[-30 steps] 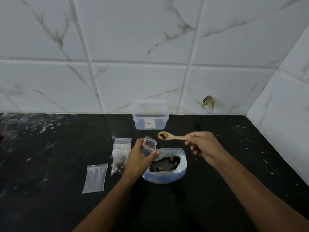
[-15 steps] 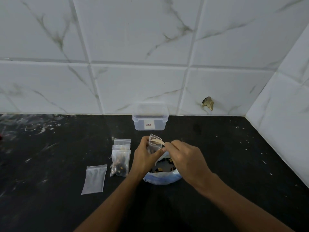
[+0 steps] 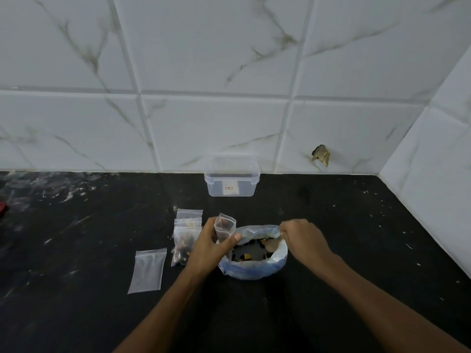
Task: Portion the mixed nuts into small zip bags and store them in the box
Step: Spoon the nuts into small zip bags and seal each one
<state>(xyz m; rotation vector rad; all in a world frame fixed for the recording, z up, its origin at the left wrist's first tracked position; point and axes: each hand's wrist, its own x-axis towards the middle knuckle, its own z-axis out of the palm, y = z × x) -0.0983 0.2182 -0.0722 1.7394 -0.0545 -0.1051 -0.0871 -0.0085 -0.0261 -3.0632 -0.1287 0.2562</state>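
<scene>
The left hand (image 3: 207, 247) is pinching a small clear zip bag (image 3: 224, 228) upright; the right hand (image 3: 303, 240) is gripping a wooden spoon (image 3: 272, 244) inside the rolled-down plastic bag of mixed nuts (image 3: 254, 268). The clear plastic box (image 3: 231, 184) is sitting open behind, by the wall.

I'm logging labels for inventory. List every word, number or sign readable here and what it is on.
Nothing can be read.
White sticker on the front of the clear plastic box: a small red mark, too small and blurred to read.
Small zip bags on the counter and in the left hand: no print visible.
</scene>
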